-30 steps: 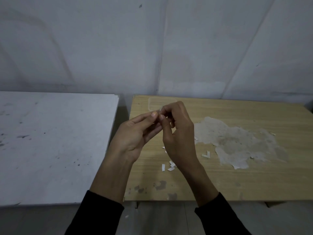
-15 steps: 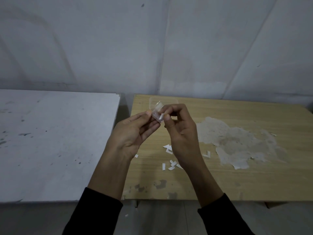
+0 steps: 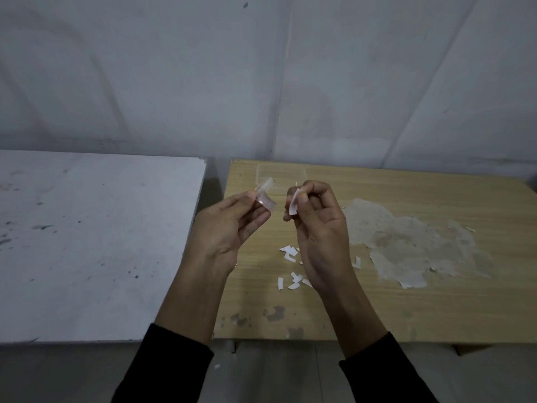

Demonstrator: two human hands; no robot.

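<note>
My left hand (image 3: 229, 228) pinches a small clear plastic angle piece (image 3: 265, 196) between thumb and fingertips, held above the wooden table (image 3: 377, 309). My right hand (image 3: 316, 225) pinches a small white paper strip (image 3: 294, 202) between thumb and forefinger, a short gap to the right of the clear piece. Both hands hover above the table, not touching it.
Several white paper scraps (image 3: 290, 266) lie on the wooden table below my hands. A clear plastic container (image 3: 280, 173) sits at the table's back edge. A patch of peeled surface (image 3: 406, 242) spreads to the right. A white table (image 3: 96, 242) stands on the left across a narrow gap.
My hands were together on the clear piece; now they have moved apart, and the white strip has come off in my right hand while my left keeps the clear piece.
</note>
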